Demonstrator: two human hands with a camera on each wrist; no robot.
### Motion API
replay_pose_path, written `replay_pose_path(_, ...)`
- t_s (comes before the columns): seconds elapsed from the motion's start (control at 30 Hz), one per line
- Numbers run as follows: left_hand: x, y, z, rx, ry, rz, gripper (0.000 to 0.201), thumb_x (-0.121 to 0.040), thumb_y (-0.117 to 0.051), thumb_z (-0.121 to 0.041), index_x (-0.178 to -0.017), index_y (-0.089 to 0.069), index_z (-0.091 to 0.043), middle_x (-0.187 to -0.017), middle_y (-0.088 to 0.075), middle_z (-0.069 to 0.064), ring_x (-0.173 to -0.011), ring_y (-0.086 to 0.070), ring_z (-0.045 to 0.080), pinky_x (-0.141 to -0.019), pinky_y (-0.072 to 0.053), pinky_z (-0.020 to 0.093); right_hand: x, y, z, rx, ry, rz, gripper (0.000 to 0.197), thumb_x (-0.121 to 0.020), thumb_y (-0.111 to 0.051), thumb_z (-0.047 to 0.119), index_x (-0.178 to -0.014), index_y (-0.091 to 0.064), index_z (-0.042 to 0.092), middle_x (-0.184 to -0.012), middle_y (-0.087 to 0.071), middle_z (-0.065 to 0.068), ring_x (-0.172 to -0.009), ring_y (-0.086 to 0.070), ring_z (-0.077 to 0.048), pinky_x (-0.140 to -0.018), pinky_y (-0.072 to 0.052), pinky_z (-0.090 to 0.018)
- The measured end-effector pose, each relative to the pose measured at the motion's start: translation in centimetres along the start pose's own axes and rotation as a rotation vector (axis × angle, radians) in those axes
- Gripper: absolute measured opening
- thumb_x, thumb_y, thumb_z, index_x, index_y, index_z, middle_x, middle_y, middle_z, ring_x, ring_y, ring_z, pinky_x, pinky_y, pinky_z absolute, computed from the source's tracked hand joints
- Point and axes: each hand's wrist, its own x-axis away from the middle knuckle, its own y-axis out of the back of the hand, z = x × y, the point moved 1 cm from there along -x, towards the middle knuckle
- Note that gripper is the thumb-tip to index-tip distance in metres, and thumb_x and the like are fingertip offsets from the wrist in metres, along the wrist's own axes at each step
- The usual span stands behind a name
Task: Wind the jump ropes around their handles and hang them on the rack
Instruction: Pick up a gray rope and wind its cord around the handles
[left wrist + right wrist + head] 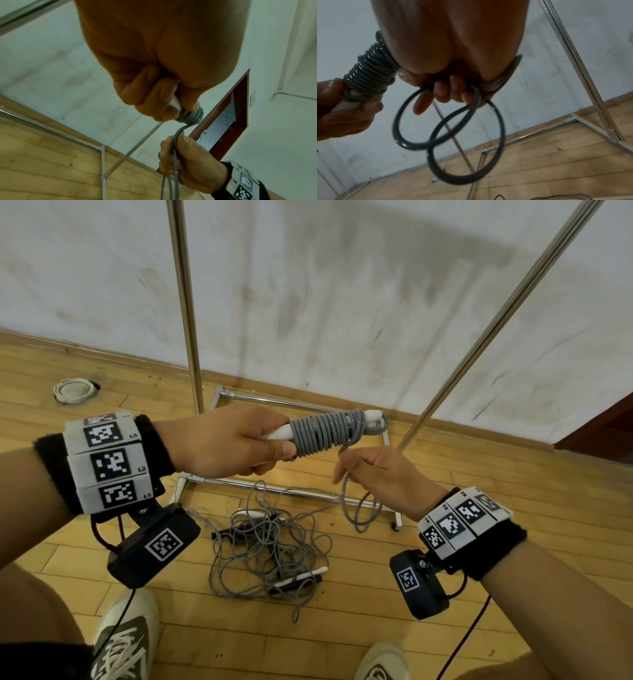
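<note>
The left hand (219, 443) is curled round the white handles (279, 434) of a jump rope, holding them roughly level in front of the person, above the floor and in front of the rack. A tight grey coil (323, 433) of rope covers the middle of the handles; their white tips show at both ends, the near end inside the fist and the far end (371, 415) pointing toward the rack. In the left wrist view the fingers (154, 94) wrap the white handle just behind the first turns of the coil.

The right hand (380, 477) sits lower and to the right, close to the coil but not touching it. Its fingers are curled round the loose grey rope (356, 508) — the right wrist view shows 2 loops (447, 125) hanging from the fingers (452, 89), with 1 finger sticking out straight. From the hand the rope runs up to the coil's far end.

On the wooden floor (479, 542) below the hands lies a tangled pile of grey ropes (267, 549) with white and black handles among them, 1 white handle (310, 573) at its near edge. The metal rack (185, 302) stands against the scuffed white wall (342, 285) — 2 upright poles and a rectangular base frame on the floor. A round white ring (72, 390) lies on the floor at the left near the skirting. The person's shoes (123, 642) show at the bottom edge.
</note>
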Motion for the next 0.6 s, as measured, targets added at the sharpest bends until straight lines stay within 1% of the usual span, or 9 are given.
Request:
replay_pose_path(0.1,0.1,0.1,0.0,-0.031,0.001,0.037,0.02,-0.1,-0.052,-0.028,-0.081,-0.055,-0.027,-0.059,-0.056,-0.007,-0.051,-0.048,0.009,-0.052,-0.041,0.024,-0.2,-0.3,0.0,0.023,-0.036,0.065,0.028,-0.104,-0.04,0.021,-0.101,-0.066,0.014,-0.066,-0.059,0.031,-0.067,-0.053,0.01,-0.066,-0.041,-0.008)
replay_pose_path(0.13,0.1,-0.1,-0.1,-0.04,-0.003,0.056,0.021,-0.1,-0.053,-0.027,-0.079,-0.055,-0.026,-0.059,-0.056,-0.007,-0.05,-0.049,0.007,-0.051,-0.041,0.022,-0.4,-0.4,-0.3,-0.046,-0.048,0.092,0.024,-0.104,-0.038,0.008,-0.101,-0.062,0.011,-0.074,-0.063,0.03,-0.073,-0.056,0.012,-0.069,-0.043,-0.006)
replay_pose_path(0.17,0.2,-0.3,-0.1,-0.051,-0.003,0.078,0.023,-0.1,-0.053,-0.027,-0.077,-0.054,-0.027,-0.059,-0.057,-0.008,-0.05,-0.049,0.006,-0.051,-0.041,0.022,-0.5,-0.6,-0.3,-0.114,-0.066,0.089,0.025,-0.102,-0.036,-0.002,-0.101,-0.059,0.008,-0.085,-0.067,0.018,-0.08,-0.058,0.006,-0.075,-0.047,-0.009)
replay_pose_path(0.23,0.2,-0.8,-0.2,-0.088,0.011,0.134,0.025,-0.1,-0.054,-0.027,-0.075,-0.054,-0.025,-0.06,-0.058,-0.009,-0.051,-0.05,0.006,-0.053,-0.042,0.025,-0.5,-0.5,-0.6,-0.19,-0.09,0.061,0.023,-0.096,-0.041,-0.011,-0.109,-0.057,-0.003,-0.11,-0.061,-0.024,-0.096,-0.058,-0.023,-0.091,-0.047,-0.028)
replay_pose_path(0.27,0.3,-1.0,-0.1,-0.107,0.021,0.161,0.026,-0.1,-0.054,-0.028,-0.075,-0.054,-0.023,-0.06,-0.058,-0.009,-0.052,-0.05,0.007,-0.055,-0.042,0.027,-0.4,-0.3,-1.0,-0.149,-0.089,0.036,0.024,-0.093,-0.047,-0.012,-0.115,-0.057,-0.007,-0.115,-0.058,-0.033,-0.099,-0.057,-0.033,-0.093,-0.045,-0.035)
replay_pose_path(0.33,0.3,-1.2,0.0,-0.137,0.045,0.194,0.029,-0.1,-0.053,-0.03,-0.072,-0.053,-0.023,-0.058,-0.056,-0.011,-0.051,-0.049,0.006,-0.055,-0.042,0.027,-0.4,0.0,-1.5,0.102,0.008,-0.01,0.029,-0.088,-0.059,-0.009,-0.115,-0.063,-0.001,-0.109,-0.066,-0.022,-0.099,-0.062,-0.034,-0.087,-0.048,-0.036)
replay_pose_path(0.4,0.3,-1.1,0.1,-0.164,0.069,0.215,0.03,-0.1,-0.053,-0.03,-0.071,-0.054,-0.022,-0.059,-0.056,-0.01,-0.051,-0.048,0.006,-0.055,-0.042,0.026,-0.5,0.1,-1.8,0.217,0.142,0.012,0.02,-0.086,-0.065,-0.004,-0.103,-0.067,0.006,-0.093,-0.069,-0.004,-0.086,-0.064,-0.021,-0.075,-0.051,-0.035)
replay_pose_path(0.47,0.3,-1.1,0.2,-0.192,0.096,0.245,0.028,-0.1,-0.053,-0.031,-0.074,-0.054,-0.021,-0.061,-0.056,-0.008,-0.051,-0.048,0.005,-0.055,-0.042,0.023,-0.9,0.2,-2.0,0.363,0.16,0.042,0.015,-0.086,-0.069,0.008,-0.098,-0.063,0.015,-0.083,-0.064,0.013,-0.075,-0.059,-0.005,-0.066,-0.045,-0.029)
replay_pose_path(0.6,0.1,-1.6,0.4,-0.288,0.146,0.322,0.025,-0.101,-0.051,-0.033,-0.079,-0.053,-0.02,-0.065,-0.055,-0.007,-0.046,-0.048,0.0,-0.048,-0.041,0.014,-1.2,0.6,-2.1,0.439,0.144,0.079,0.007,-0.094,-0.062,0.027,-0.095,-0.062,0.021,-0.07,-0.059,0.02,-0.066,-0.056,0.001,-0.06,-0.041,-0.019)
